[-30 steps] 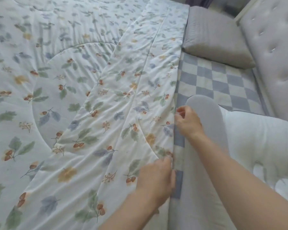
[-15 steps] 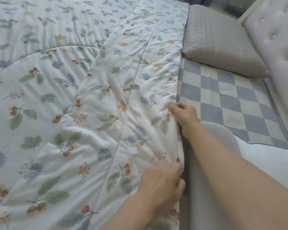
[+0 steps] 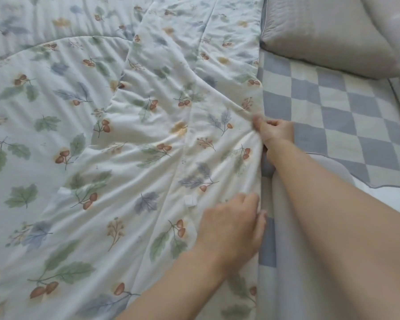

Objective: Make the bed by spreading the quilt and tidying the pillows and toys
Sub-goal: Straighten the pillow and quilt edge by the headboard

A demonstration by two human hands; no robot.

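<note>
Soft, even daylight throughout, no glare. Faint shadows only, in the creases of the white leaf-and-acorn printed quilt point(image 3: 116, 139) and under the right hand point(image 3: 275, 132). Slightly washed out and hazy overall. Motion-smeared at the top right corner, over the grey fabric pillow point(image 3: 328, 35). Wide-angle bending toward the edges.

Bed with a blue-and-cream checked sheet point(image 3: 337, 107), exposed along its right side. A quilt point(image 3: 102, 158) printed with leaves and acorns lies over the left and centre of the bed, its right edge running beside the bare sheet, the cloth creased toward that edge. A grey pillow point(image 3: 328, 35) rests on the sheet at upper right, touching the quilt's far corner. A pale grey cushion point(image 3: 298, 262) lies along the near right.
</note>
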